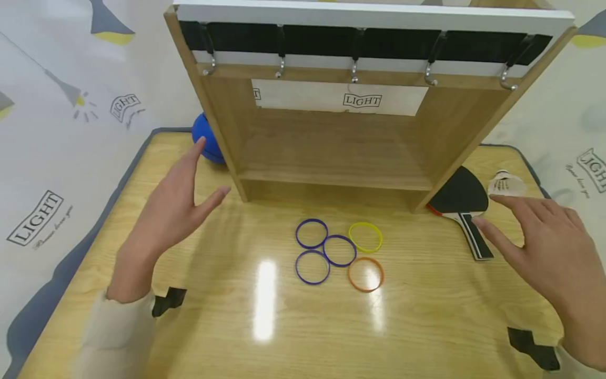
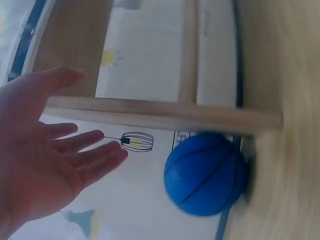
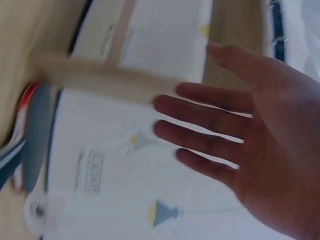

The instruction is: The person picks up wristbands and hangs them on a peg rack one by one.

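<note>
This looks like a small staged tabletop station; whether it stands in a home or a lab cannot be told. White sheeting [image 1: 151, 52], printed with grey-and-yellow lamps [image 1: 111, 23] and the word LIGHT, surrounds a glossy, pale wood-grain table [image 1: 322, 331] marked with angular black tape patches [image 1: 174, 299]. On it stands a light-brown wooden shelf unit [image 1: 331, 152] with silvery metal hooks [image 1: 354, 71], near a round blue ball [image 1: 203, 127], a black-faced table-tennis bat [image 1: 459, 192] and a white shuttlecock [image 1: 506, 184]
</note>
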`<state>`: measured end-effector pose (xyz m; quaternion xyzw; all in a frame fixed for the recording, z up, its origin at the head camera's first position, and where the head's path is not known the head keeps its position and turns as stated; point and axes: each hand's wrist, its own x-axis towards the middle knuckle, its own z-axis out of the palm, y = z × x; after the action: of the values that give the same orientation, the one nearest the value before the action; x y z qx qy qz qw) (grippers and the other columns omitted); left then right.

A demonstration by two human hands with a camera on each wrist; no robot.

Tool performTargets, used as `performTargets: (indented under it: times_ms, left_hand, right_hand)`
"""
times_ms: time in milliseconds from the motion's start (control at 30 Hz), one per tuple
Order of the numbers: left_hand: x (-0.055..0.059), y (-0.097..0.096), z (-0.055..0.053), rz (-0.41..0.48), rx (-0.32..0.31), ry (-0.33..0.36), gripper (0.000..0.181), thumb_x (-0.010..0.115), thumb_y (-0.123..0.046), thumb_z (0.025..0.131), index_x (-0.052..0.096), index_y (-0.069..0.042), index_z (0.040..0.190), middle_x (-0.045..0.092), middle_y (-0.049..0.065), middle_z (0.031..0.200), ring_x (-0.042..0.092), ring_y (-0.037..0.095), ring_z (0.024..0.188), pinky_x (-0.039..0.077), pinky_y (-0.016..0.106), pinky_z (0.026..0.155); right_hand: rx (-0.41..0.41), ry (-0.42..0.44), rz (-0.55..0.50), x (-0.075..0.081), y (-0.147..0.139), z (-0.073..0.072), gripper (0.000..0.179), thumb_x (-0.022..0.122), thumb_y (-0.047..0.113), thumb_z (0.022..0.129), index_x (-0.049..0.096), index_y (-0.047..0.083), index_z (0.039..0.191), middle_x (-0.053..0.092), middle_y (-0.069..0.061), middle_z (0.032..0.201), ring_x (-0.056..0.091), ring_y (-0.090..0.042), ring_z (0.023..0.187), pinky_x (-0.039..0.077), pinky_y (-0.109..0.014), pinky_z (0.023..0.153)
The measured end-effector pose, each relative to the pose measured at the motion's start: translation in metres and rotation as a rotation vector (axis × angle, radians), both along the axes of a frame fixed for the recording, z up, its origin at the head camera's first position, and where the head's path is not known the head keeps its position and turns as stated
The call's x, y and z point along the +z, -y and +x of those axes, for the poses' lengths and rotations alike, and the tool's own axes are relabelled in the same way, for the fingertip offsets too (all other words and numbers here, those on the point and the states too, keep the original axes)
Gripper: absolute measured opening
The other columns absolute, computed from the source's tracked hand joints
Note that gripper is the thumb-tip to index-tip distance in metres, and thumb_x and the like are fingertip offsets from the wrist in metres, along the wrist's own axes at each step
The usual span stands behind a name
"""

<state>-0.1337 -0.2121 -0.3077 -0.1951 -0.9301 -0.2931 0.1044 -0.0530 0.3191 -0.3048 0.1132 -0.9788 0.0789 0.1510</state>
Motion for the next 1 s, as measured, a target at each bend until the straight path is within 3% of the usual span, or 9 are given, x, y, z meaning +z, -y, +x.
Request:
performTargets:
  times_ms: [67, 167, 233, 333, 633, 867, 1000]
  left_hand:
    - [0.004, -0.003, -0.013, 0.217, -0.009, 0.006, 0.075, 0.064, -0.027, 0.096, 0.021, -0.019, 0.156, 0.032, 0.004, 0.155, 0.036, 0.025, 0.138, 0.038, 0.050, 0.106]
    - [0.008, -0.007, -0.027, 0.520, -0.003, 0.034, 0.064, 0.066, -0.016, 0.095, 0.035, -0.020, 0.151, 0.044, 0.002, 0.146, 0.045, 0.023, 0.130, 0.045, 0.040, 0.099]
    - [0.010, -0.009, -0.031, 0.651, 0.016, 0.052, 0.057, 0.066, -0.014, 0.094, 0.043, -0.018, 0.147, 0.048, 0.004, 0.142, 0.048, 0.024, 0.127, 0.045, 0.035, 0.095]
    - [0.015, -0.014, -0.029, 0.766, 0.041, 0.062, 0.052, 0.067, -0.011, 0.093, 0.050, -0.015, 0.142, 0.052, 0.007, 0.138, 0.049, 0.026, 0.124, 0.045, 0.030, 0.089]
    - [0.023, -0.033, -0.021, 0.762, 0.036, 0.048, 0.051, 0.065, -0.003, 0.091, 0.050, -0.009, 0.139, 0.054, 0.015, 0.131, 0.055, 0.028, 0.115, 0.049, 0.025, 0.082]
    - [0.026, -0.039, -0.016, 0.716, 0.085, 0.006, 0.047, 0.064, -0.002, 0.092, 0.051, -0.005, 0.137, 0.058, 0.014, 0.126, 0.059, 0.027, 0.109, 0.051, 0.026, 0.081]
    - [0.026, -0.042, -0.016, 0.705, 0.086, -0.009, 0.047, 0.064, -0.001, 0.092, 0.051, -0.004, 0.137, 0.058, 0.015, 0.125, 0.059, 0.027, 0.108, 0.051, 0.026, 0.079]
  right_hand:
    - [0.063, 0.019, -0.014, 0.009, 0.018, -0.002, 0.043, 0.068, 0.036, 0.092, 0.065, 0.005, 0.121, 0.067, -0.019, 0.108, 0.060, -0.040, 0.092, 0.041, -0.060, 0.084]
    - [0.170, 0.146, -0.058, 0.017, 0.047, -0.010, 0.037, 0.066, 0.037, 0.093, 0.068, 0.010, 0.118, 0.071, -0.007, 0.097, 0.064, -0.027, 0.081, 0.048, -0.052, 0.073]
    - [0.190, 0.253, -0.088, 0.018, 0.064, -0.015, 0.036, 0.063, 0.039, 0.095, 0.067, 0.012, 0.119, 0.070, -0.002, 0.096, 0.065, -0.022, 0.082, 0.050, -0.048, 0.071]
    - [0.221, 0.351, -0.115, 0.012, 0.082, -0.024, 0.036, 0.062, 0.037, 0.097, 0.065, 0.010, 0.119, 0.070, 0.000, 0.092, 0.065, -0.020, 0.081, 0.052, -0.047, 0.071]
    - [0.294, 0.402, -0.119, -0.033, 0.103, -0.054, 0.026, 0.068, 0.021, 0.092, 0.068, 0.007, 0.114, 0.067, 0.001, 0.084, 0.063, -0.012, 0.074, 0.052, -0.035, 0.064]
    - [0.288, 0.519, -0.109, -0.055, 0.108, -0.060, 0.024, 0.070, 0.018, 0.090, 0.068, 0.003, 0.108, 0.064, 0.002, 0.079, 0.058, -0.011, 0.068, 0.051, -0.035, 0.063]
    - [0.279, 0.529, -0.087, -0.060, 0.110, -0.060, 0.021, 0.071, 0.019, 0.089, 0.068, 0.006, 0.105, 0.060, 0.003, 0.077, 0.055, -0.012, 0.068, 0.049, -0.035, 0.064]
